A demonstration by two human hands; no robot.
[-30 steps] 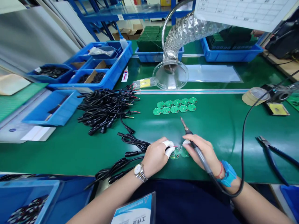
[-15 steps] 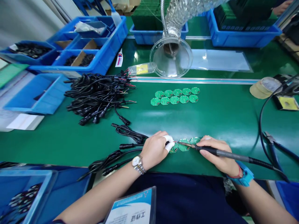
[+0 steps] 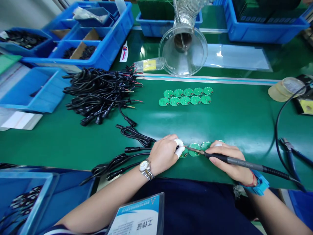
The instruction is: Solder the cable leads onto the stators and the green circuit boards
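My left hand (image 3: 166, 152), with white finger covers on the thumb and forefinger, pinches the wire end of a black cable (image 3: 144, 149). Just right of those fingertips lies a small green circuit board (image 3: 184, 153), partly covered by the hand. In my right hand (image 3: 228, 159) is a soldering iron (image 3: 241, 163), held like a pen. Its tip points left and meets the wire end over that board, though exact contact is too small to tell. Another green circuit board (image 3: 195, 150) lies under the iron's shaft, and more continue in a row behind my right fingers.
A heap of black cables (image 3: 97, 93) lies at left. Two rows of green boards (image 3: 185, 100) sit mid-table. A clear extraction funnel (image 3: 183, 58) hangs behind them. Cutting pliers (image 3: 290, 155) and the iron's cord (image 3: 277, 130) are at right. Blue bins (image 3: 107, 54) line the back.
The camera view has shifted slightly, moving the background upward. Both hands keep nearly the same place, the left still pinching the cable and the right holding the iron at the wire end.
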